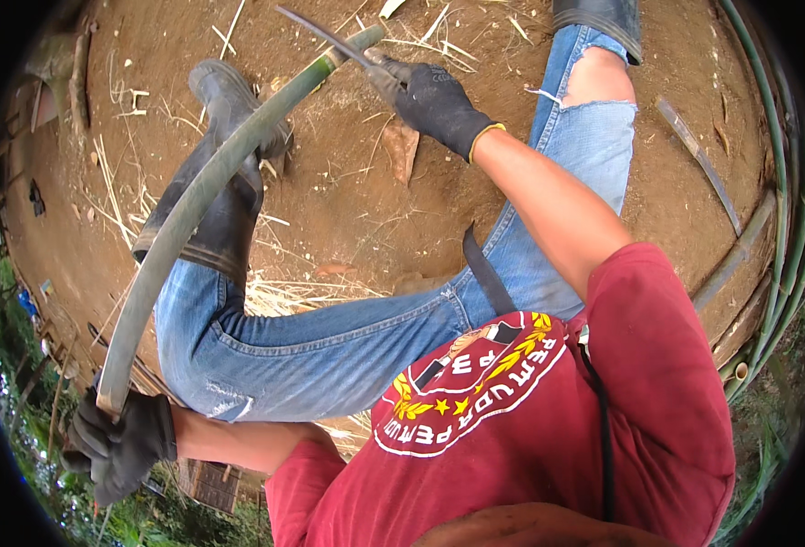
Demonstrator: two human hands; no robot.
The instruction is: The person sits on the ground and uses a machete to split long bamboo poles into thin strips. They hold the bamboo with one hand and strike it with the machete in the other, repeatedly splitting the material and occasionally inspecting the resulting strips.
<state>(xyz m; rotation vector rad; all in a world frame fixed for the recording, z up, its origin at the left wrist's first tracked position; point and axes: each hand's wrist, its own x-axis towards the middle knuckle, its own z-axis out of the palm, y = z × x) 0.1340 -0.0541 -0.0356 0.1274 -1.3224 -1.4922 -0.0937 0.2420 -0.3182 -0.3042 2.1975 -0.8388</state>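
Note:
A long green bamboo pole (213,178) runs from the lower left up to the top middle, over my booted leg. At its near end, my gloved left hand (122,447) is closed around it. My gloved right hand (431,98) is wrapped around the handle of a long-bladed knife (322,34). Its dark blade points up and left, crossing close to the pole's far end, where a lighter green band shows. Whether the edge touches the bamboo I cannot tell.
Pale bamboo shavings (284,296) lie on the brown dirt beside my bent leg. Several green bamboo poles (779,182) line the right side, near a split strip (701,166). A black rubber boot (215,214) stands under the pole. One dry leaf (400,150) lies on the ground.

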